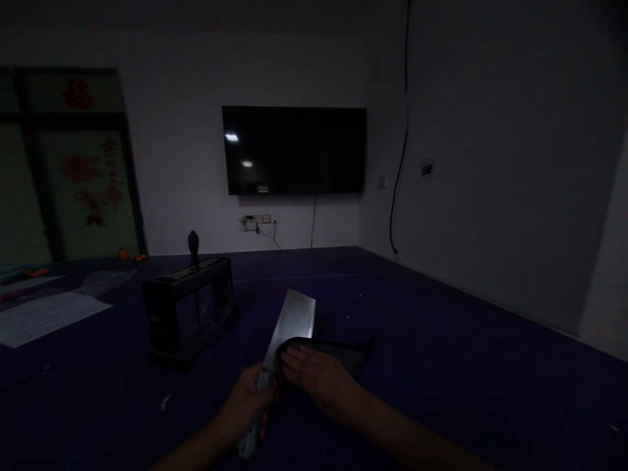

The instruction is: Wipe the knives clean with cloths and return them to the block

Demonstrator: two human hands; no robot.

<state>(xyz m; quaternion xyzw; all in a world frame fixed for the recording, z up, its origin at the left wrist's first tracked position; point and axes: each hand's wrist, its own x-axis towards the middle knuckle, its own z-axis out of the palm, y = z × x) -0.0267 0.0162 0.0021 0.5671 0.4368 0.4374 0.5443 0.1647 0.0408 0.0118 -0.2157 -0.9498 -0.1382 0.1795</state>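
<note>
My left grip [248, 399] clenches the cleaver [294, 317]; should the four-o'clock cloth [350, 356] slip, my right grip [318, 378] (closure unclear) risks cutting.

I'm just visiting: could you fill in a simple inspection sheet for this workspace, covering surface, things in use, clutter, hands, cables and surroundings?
Surface: dark purple tabletop, dimly lit.
Things in use: cleaver, blade pointing away from the person; dark cloth overlapping part of the blade in view.
Clutter: printed sheet at left, small white scrap; black stand with a handle rising from its top.
Hands: left hand grips the cleaver's handle; right hand lies on the cloth, grip unclear.
Cables: nothing seen near the hands; black cable hangs on the right wall.
Surroundings: dark screen on the far wall.
</note>
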